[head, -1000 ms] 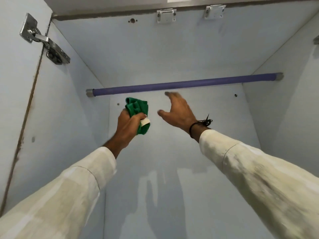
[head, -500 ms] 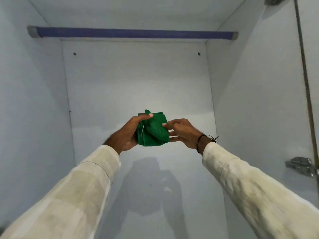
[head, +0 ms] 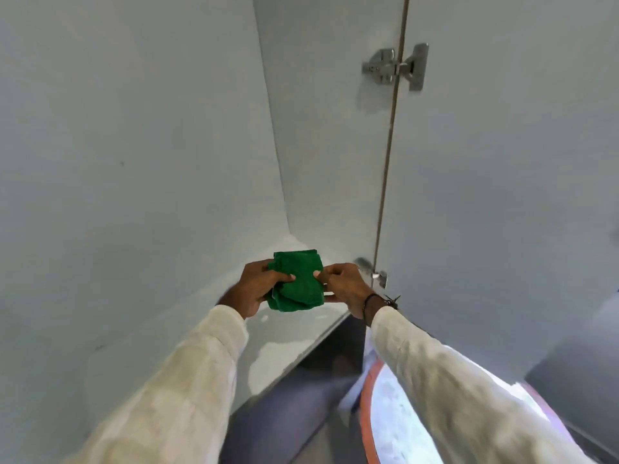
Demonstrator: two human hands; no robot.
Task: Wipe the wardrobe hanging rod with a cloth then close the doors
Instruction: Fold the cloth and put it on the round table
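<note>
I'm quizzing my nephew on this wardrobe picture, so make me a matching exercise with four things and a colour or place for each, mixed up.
Things:
1. cloth
2. upper hinge
3. wristband
4. sleeves

Descriptions:
A. silver metal, high on the right
B. cream-white
C. green, held between both hands
D. dark, on the right wrist

Pairs: 1-C, 2-A, 3-D, 4-B
</note>
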